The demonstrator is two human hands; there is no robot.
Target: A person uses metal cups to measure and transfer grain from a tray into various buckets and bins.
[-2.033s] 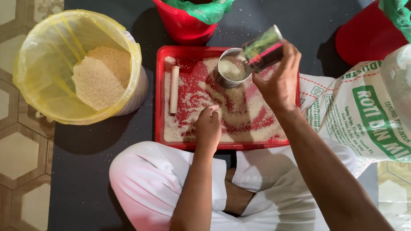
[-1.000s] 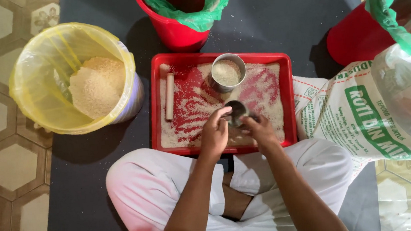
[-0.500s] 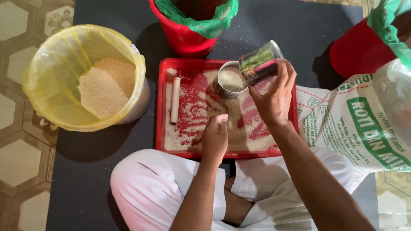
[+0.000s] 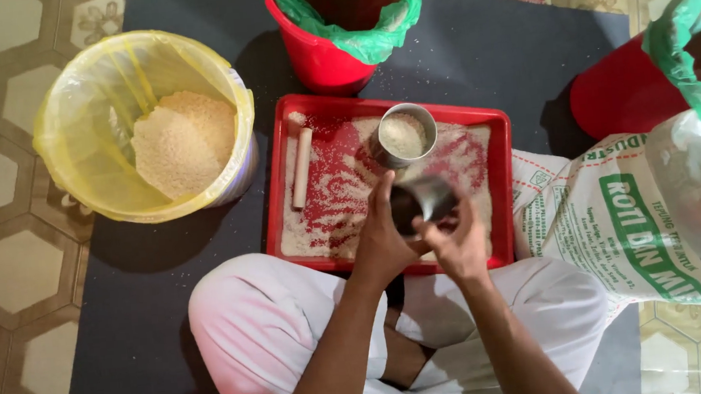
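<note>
A red tray (image 4: 492, 130) strewn with pale grain lies on a dark mat in front of my crossed legs. A steel cup (image 4: 403, 135) full of grain stands upright at the tray's far side. Low over the tray's near edge, my right hand (image 4: 459, 245) holds a second small steel cup (image 4: 425, 199), tipped on its side with its dark mouth facing left. My left hand (image 4: 381, 238) is cupped against that mouth, its fingers touching the rim. A pale wooden stick (image 4: 302, 168) lies along the tray's left side.
A bucket lined with yellow plastic (image 4: 102, 159), holding a heap of grain (image 4: 181, 142), stands left of the tray. A red bucket with a green liner (image 4: 330, 55) is behind the tray, another (image 4: 637, 87) at the right. A printed sack (image 4: 648, 222) lies by my right knee.
My right hand has brought the small steel cup down from above the standing cup to the tray's near edge. My left hand has closed in on its mouth.
</note>
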